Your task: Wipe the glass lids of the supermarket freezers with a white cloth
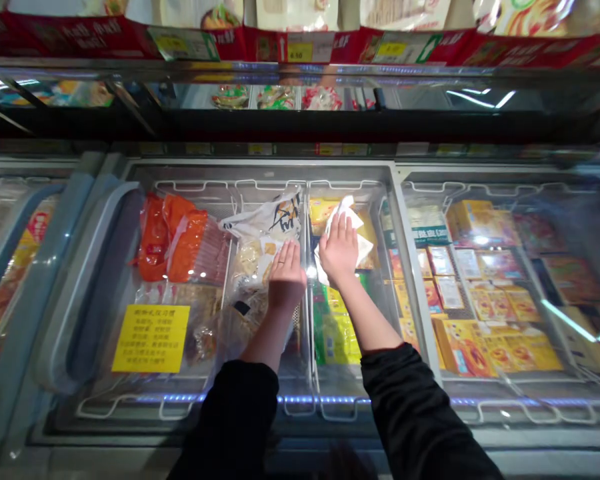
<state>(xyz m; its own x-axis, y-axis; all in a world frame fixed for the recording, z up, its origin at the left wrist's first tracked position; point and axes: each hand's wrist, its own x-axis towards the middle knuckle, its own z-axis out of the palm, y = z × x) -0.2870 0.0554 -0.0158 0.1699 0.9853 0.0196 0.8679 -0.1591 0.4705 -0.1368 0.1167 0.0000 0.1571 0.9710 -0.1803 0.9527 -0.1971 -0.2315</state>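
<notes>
My right hand (339, 252) lies flat, fingers stretched out, over a crumpled white cloth or paper (364, 248). It presses this against the freezer's clear lid (205, 383); whether cloth or paper, I cannot tell. My left hand (286, 275) rests beside it, also flat with straight fingers and a ring on one of them; nothing shows in its grasp. Below the left hand is a white bag with dark lettering (280, 215), inside the freezer. Yellow packages (323, 208) and green-and-yellow packs (336, 327) lie under the right hand and forearm.
A yellow notice (151, 339) is on the lid at the left, near orange packages (180, 237). Wire baskets hold yellow boxes (495, 343) on the right. A curved grey lid frame (63, 320) stands at the left. Red shelf boxes (260, 47) overhang the back.
</notes>
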